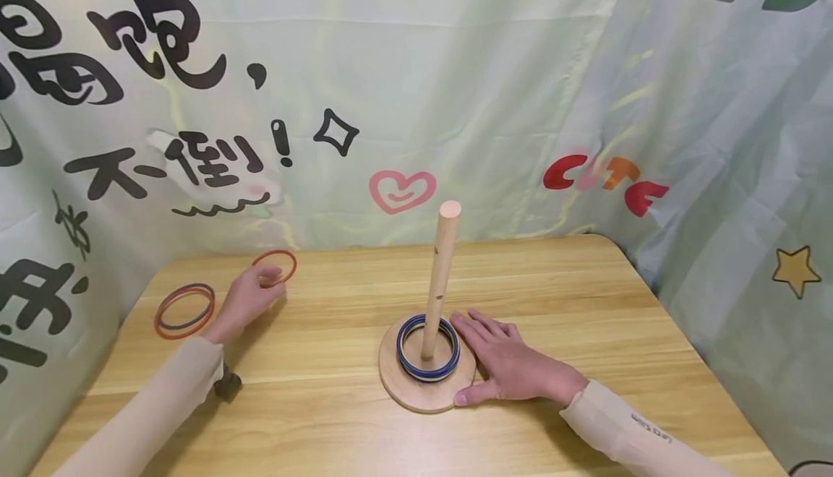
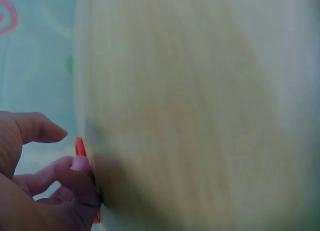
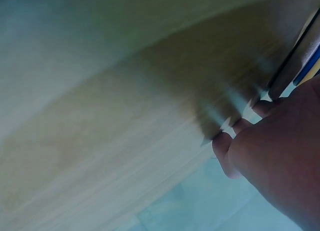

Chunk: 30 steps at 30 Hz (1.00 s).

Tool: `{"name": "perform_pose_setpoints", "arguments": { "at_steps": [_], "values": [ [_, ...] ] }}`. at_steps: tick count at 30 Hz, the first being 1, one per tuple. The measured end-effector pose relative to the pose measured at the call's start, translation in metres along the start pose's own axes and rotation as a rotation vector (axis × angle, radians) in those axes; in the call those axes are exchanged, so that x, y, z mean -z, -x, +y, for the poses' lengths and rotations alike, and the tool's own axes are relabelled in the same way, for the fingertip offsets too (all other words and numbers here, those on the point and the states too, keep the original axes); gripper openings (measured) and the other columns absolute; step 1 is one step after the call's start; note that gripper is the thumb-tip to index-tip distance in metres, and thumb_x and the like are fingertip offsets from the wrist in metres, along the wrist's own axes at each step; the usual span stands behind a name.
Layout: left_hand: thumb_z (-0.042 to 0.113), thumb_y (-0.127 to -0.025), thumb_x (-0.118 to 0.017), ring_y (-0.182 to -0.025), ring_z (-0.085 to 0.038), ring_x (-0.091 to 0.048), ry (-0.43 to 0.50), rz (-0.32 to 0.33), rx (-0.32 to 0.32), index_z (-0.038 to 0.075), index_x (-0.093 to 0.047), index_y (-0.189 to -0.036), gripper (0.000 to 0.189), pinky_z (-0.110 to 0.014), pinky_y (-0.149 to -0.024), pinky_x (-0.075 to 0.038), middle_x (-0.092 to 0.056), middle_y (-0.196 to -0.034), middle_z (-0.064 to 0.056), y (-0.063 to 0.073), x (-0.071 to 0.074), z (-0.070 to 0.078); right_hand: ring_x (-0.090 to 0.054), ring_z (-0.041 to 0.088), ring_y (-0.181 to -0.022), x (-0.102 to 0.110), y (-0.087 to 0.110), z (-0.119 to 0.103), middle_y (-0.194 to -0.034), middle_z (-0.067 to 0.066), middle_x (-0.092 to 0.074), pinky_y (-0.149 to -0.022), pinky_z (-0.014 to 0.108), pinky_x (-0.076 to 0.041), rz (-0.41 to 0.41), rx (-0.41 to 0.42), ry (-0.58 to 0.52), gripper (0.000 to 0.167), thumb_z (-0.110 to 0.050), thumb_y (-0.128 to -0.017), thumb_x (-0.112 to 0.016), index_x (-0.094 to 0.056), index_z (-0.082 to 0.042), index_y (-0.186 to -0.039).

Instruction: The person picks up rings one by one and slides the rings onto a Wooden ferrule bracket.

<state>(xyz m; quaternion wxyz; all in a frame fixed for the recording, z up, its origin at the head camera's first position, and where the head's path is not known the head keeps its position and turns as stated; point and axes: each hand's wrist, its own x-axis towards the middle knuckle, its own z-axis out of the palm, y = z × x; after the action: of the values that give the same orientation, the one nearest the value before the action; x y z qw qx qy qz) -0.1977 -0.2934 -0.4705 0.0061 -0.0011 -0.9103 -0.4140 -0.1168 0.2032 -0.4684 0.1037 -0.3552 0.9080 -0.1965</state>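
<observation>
My left hand (image 1: 250, 296) is at the far left of the table, its curled fingers on a thin red ring (image 1: 295, 264). In the left wrist view the fingertips meet that red ring (image 2: 80, 146), while the thumb stands apart from them. A wooden post (image 1: 442, 274) rises upright from a round wooden base (image 1: 416, 396). Stacked blue rings (image 1: 427, 374) lie on the base around the foot of the post. My right hand (image 1: 510, 361) rests against the base's right edge, fingers extended and thumb spread along the front rim. Nothing is pinched in it.
Left of my left hand, another red ring (image 1: 185, 332) and a dark ring (image 1: 195, 285) overlap on the wooden table (image 1: 325, 419). A printed fabric backdrop (image 1: 494, 101) hangs directly behind the table and along both sides.
</observation>
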Motion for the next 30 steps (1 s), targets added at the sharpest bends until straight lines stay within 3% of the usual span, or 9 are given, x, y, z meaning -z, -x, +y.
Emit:
{"name": "perform_pose_setpoints", "arguments": {
  "at_steps": [4, 7, 18, 24, 30],
  "values": [
    [0.007, -0.1, -0.067, -0.131, -0.049, -0.06, -0.046, -0.013, -0.017, -0.014, -0.061, -0.143, 0.048, -0.053, -0.104, -0.052, -0.062, -0.142, -0.033, -0.006, 0.002, -0.005, -0.02, 0.047, -0.162, -0.001, -0.001, -0.001, -0.176, 0.017, -0.028, -0.114, 0.07, -0.029, -0.005, 0.002, -0.006, 0.122, -0.075, -0.09, -0.075, -0.022, -0.001, -0.172],
    [0.006, -0.098, -0.069, -0.126, -0.05, -0.062, -0.062, -0.024, -0.031, -0.014, -0.062, -0.141, 0.048, -0.059, -0.105, -0.051, -0.065, -0.136, -0.034, -0.007, 0.003, -0.006, -0.02, 0.046, -0.162, -0.002, 0.0, -0.001, -0.176, 0.017, -0.028, -0.114, 0.07, -0.029, -0.005, 0.0, -0.001, 0.122, -0.075, -0.09, -0.075, -0.022, -0.001, -0.172],
    [0.005, -0.098, -0.074, -0.085, -0.028, -0.064, -0.183, -0.04, -0.091, -0.006, -0.078, -0.101, 0.012, -0.039, -0.076, -0.053, -0.074, -0.095, -0.014, -0.009, -0.003, 0.0, -0.02, 0.047, -0.162, -0.001, 0.0, -0.002, -0.176, 0.016, -0.028, -0.114, 0.071, -0.03, -0.004, -0.001, 0.009, 0.122, -0.074, -0.091, -0.075, -0.021, -0.001, -0.172],
    [0.003, -0.091, -0.075, -0.078, -0.023, -0.064, -0.228, -0.051, -0.158, -0.003, -0.075, -0.092, 0.006, -0.037, -0.071, -0.054, -0.072, -0.087, -0.009, -0.005, -0.009, 0.007, -0.02, 0.047, -0.161, 0.0, 0.001, -0.001, -0.176, 0.016, -0.028, -0.113, 0.07, -0.03, -0.007, -0.001, 0.01, 0.121, -0.073, -0.091, -0.075, -0.021, -0.002, -0.172],
    [-0.001, -0.087, -0.075, -0.071, -0.019, -0.059, -0.191, 0.025, -0.222, 0.0, -0.068, -0.096, 0.011, -0.028, -0.06, -0.048, -0.066, -0.081, -0.005, 0.005, -0.011, 0.026, -0.02, 0.046, -0.162, 0.001, 0.001, 0.0, -0.176, 0.016, -0.027, -0.113, 0.069, -0.031, -0.009, -0.002, 0.009, 0.12, -0.073, -0.092, -0.075, -0.021, -0.002, -0.172]
  ]
}}
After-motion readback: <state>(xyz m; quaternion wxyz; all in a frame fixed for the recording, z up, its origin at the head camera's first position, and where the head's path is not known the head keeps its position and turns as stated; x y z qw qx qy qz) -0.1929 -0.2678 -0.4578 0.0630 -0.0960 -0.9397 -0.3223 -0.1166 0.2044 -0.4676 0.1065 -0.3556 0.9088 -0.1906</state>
